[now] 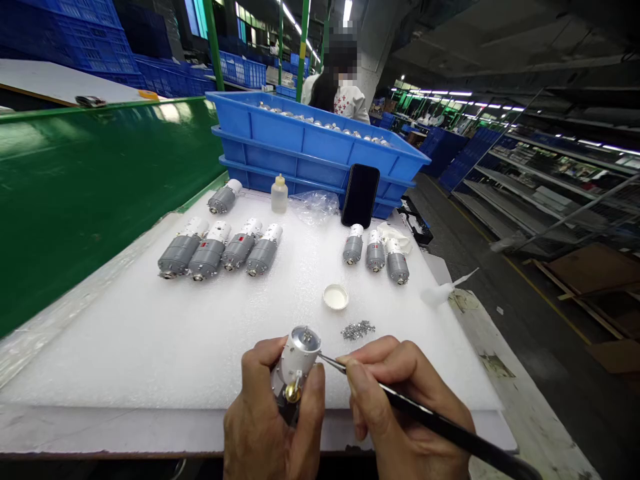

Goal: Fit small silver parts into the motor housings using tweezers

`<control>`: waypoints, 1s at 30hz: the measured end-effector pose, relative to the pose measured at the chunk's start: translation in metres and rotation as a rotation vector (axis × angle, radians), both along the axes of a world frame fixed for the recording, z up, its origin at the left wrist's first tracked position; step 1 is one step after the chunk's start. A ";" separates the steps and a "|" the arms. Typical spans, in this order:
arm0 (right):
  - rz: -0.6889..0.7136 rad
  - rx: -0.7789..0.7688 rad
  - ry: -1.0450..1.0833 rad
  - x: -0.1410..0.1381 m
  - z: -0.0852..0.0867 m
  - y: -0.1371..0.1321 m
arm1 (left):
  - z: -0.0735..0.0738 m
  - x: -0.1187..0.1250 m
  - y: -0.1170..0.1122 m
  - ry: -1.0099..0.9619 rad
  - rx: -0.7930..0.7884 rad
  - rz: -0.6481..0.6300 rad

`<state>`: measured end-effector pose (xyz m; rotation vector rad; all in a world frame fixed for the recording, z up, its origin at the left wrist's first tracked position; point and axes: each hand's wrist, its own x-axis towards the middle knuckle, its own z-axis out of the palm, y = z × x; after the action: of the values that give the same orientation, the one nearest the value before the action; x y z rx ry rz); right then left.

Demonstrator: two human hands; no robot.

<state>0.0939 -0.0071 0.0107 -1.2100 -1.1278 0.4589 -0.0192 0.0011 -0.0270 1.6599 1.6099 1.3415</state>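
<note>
Bottom centre, left hand (270, 423) clamps the cylinder (299, 363) by its sides, seemingly safest (probably stiff, light); right hand (407, 440) pinches tweezers (440, 424).

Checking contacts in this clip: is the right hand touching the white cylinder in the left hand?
Apart. The head view shows a gap between the right hand and the white cylinder, with the tweezers pointing across it.

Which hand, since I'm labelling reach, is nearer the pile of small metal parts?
Right. The right hand is just this side of the small metal parts; the left hand is farther off, to their near left.
</note>
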 end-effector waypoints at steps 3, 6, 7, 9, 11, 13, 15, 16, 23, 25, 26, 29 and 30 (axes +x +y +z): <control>0.026 -0.008 -0.019 0.002 -0.003 -0.002 | -0.005 -0.005 0.003 0.138 0.083 0.026; 0.069 -0.027 -0.015 0.004 -0.006 -0.003 | -0.005 -0.006 0.006 0.193 0.104 0.060; 0.079 -0.033 -0.007 0.004 -0.007 -0.004 | -0.004 -0.006 0.007 0.210 0.102 0.067; 0.093 -0.030 0.006 0.004 -0.008 -0.004 | -0.004 -0.005 0.008 0.240 0.105 0.078; 0.086 -0.027 0.001 0.003 -0.008 -0.004 | -0.005 -0.006 0.009 0.262 0.104 0.081; 0.068 -0.033 -0.030 0.002 -0.008 -0.004 | -0.006 -0.007 0.009 0.277 0.100 0.073; 0.045 -0.038 -0.061 0.002 -0.007 -0.004 | -0.007 -0.008 0.009 0.277 0.096 0.064; 0.036 -0.033 -0.071 0.001 -0.007 -0.003 | -0.008 -0.009 0.009 0.273 0.098 0.059; -0.004 -0.005 -0.045 -0.005 -0.005 -0.002 | -0.006 -0.010 0.013 0.248 0.133 0.020; -0.035 0.002 -0.013 -0.008 -0.003 0.000 | -0.006 -0.010 0.013 0.238 0.124 0.014; -0.049 0.004 0.001 -0.009 -0.002 0.000 | -0.006 -0.010 0.013 0.230 0.117 0.010; -0.062 0.001 0.029 -0.010 0.001 0.002 | -0.007 -0.011 0.012 0.212 0.099 0.009; -0.060 -0.005 0.032 -0.009 0.002 0.003 | -0.008 -0.011 0.011 0.209 0.096 0.007</control>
<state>0.0845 -0.0042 0.0126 -1.2334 -1.0609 0.4335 -0.0301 0.0122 -0.0349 1.9078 1.6910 1.3029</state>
